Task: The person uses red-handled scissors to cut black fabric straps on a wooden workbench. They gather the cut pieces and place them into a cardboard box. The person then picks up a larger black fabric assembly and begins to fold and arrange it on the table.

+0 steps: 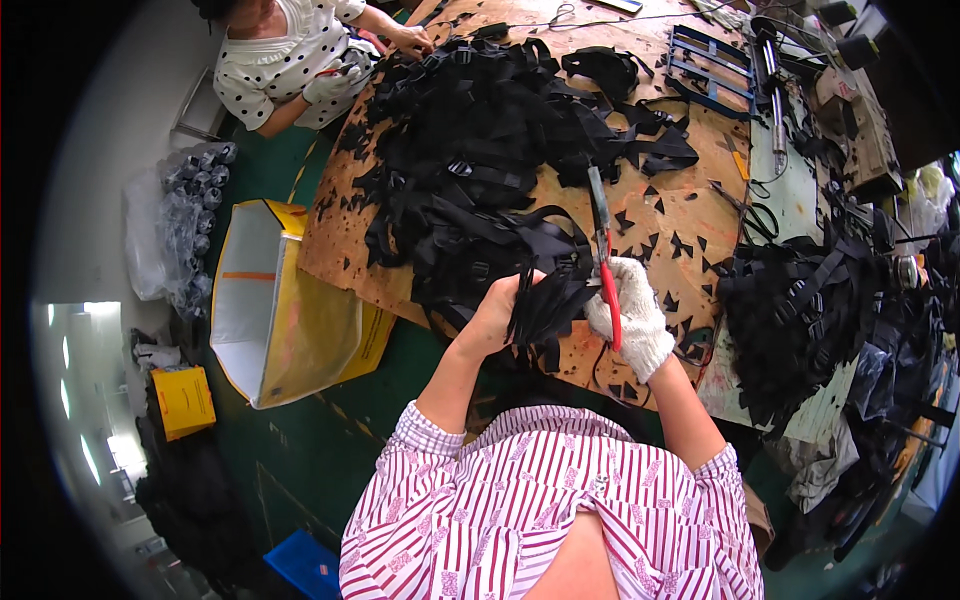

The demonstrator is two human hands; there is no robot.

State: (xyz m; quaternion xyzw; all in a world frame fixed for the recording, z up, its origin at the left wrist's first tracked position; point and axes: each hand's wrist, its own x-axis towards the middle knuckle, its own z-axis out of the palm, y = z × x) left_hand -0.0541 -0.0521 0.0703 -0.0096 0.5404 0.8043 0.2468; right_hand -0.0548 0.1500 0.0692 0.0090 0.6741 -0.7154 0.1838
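My left hand (pixel 494 312), bare, is closed around a bundle of black webbing straps (pixel 545 312) near the table's front edge. My right hand (pixel 634 312) wears a white knitted glove and grips a red-handled tool (pixel 611 295) with a long grey end pointing away from me. Its exact kind is hard to make out. The gloved fingers are right beside the strap bundle; whether they also touch it cannot be seen. Just beyond both hands lies a large heap of black straps with buckles (pixel 460 150).
Small black scraps litter the wooden table (pixel 640 215). Scissors (pixel 750 212) lie to the right, near another black strap pile (pixel 800 310). A yellow-edged bin (pixel 290 310) stands left of the table. At the far left, a co-worker in a dotted top (pixel 290 60) reaches over the heap.
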